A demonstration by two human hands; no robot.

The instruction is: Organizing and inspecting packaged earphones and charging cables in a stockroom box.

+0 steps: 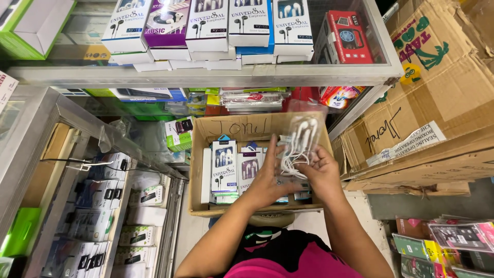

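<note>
Our left hand (267, 177) and right hand (321, 172) both close on a clear bag of white earphones (301, 136), held over the open cardboard box (206, 206). We judge it light, limp and slippery, best pinched by the film's edge. At nine o'clock, stiff glossy earphone cartons (225, 164) stand upright; at twelve, a glass shelf (206, 74).

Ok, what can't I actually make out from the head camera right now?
- Earphones: inside a glossy clear bag, motion-blurred, so plug and buds are unclear.
- Left hand and right hand: the bag covers the fingertips, grip unclear.
- Cardboard box: both hands hide its right half.
- Boxes on the glass shelf: cut off by the top edge.
</note>
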